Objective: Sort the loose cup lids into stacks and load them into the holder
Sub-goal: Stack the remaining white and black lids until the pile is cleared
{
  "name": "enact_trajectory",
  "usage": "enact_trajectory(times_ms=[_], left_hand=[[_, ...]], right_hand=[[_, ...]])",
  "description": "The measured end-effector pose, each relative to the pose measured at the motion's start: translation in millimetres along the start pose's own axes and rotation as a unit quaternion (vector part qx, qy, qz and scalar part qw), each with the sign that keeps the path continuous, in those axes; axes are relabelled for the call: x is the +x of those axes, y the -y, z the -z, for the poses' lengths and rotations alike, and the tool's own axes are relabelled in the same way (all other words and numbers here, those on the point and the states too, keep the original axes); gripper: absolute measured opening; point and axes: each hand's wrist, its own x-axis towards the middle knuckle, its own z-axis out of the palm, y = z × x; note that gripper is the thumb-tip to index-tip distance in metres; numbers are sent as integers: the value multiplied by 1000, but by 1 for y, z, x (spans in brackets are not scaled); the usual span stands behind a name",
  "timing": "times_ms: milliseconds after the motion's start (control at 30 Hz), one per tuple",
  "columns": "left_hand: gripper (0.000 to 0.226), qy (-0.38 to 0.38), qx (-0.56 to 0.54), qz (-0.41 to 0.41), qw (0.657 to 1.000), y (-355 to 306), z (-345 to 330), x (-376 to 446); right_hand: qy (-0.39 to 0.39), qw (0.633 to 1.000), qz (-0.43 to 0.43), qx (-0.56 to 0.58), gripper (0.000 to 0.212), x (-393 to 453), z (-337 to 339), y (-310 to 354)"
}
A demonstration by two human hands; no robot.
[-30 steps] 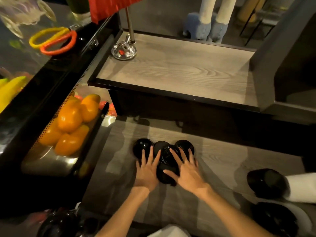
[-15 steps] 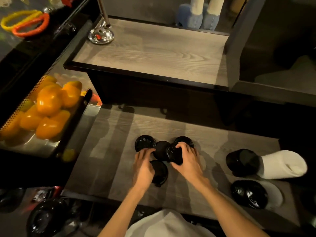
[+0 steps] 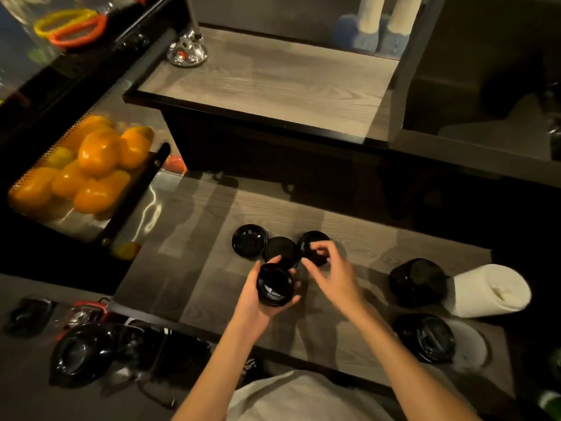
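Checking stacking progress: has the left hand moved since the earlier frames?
Yes. The left hand has pulled back toward the person, away from the row of lids on the counter, now gripping a lid stack.

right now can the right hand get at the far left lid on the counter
Probably yes, though awkwardly. The far left lid lies uncovered on the counter, but the right hand is at the rightmost lid and would have to cross the middle lid. The left hand, holding a lid stack, sits closer.

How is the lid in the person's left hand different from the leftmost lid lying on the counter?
The held lid is lifted off the counter, gripped by the left hand; the leftmost lid lies flat, untouched. The held lid sits nearer the person; the leftmost lid lies farther back. Both are round, black and glossy.
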Motion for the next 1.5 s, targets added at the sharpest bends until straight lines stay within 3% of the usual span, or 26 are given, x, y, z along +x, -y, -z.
enact_trajectory(times_ms=[67, 133, 233, 433, 567, 667, 833, 933, 1000, 1100, 1300, 1400, 1500], left_hand=[[51, -1, -20, 0, 1000, -2, 3, -6], [51, -7, -38, 8, 999, 0, 5, -8], [53, -6, -41, 6, 999, 1, 7, -9], [53, -3, -37, -11, 999, 0, 12, -7], [50, 4, 7, -33, 999, -3, 10, -6], [49, 6, 41, -40, 998, -5, 5, -7], [50, 63, 56, -36, 996, -4, -9, -13], [51, 114, 38, -24, 992, 0, -21, -20], [48, 136, 33, -25, 990, 2, -26, -23], [45, 145, 37, -36, 988, 3, -30, -23], [42, 131, 67, -61, 987, 3, -35, -27], [45, 120, 70, -69, 988, 3, -33, -28], [50, 123, 34, -66, 990, 2, -28, -29]], right_hand=[[19, 987, 11, -156, 57, 23, 5, -18], [107, 957, 2, -271, 80, 38, 7, -32], [138, 940, -1, -311, 84, 44, 2, -43], [27, 967, 13, -252, 40, 45, 5, -38], [-26, 995, -68, -72, 31, 30, 17, -16], [7, 990, -120, 79, 26, 16, 25, 2], [83, 969, -111, 202, 31, -2, 29, 28], [116, 982, -69, 135, 31, -6, 28, 35], [91, 994, -27, 54, 32, -8, 27, 38], [47, 999, -19, 19, 38, -16, 32, 52], [77, 995, -1, -57, 80, -28, 38, 68], [73, 997, -4, -17, 76, -27, 40, 70], [51, 993, -38, 103, 74, -23, 55, 70]])
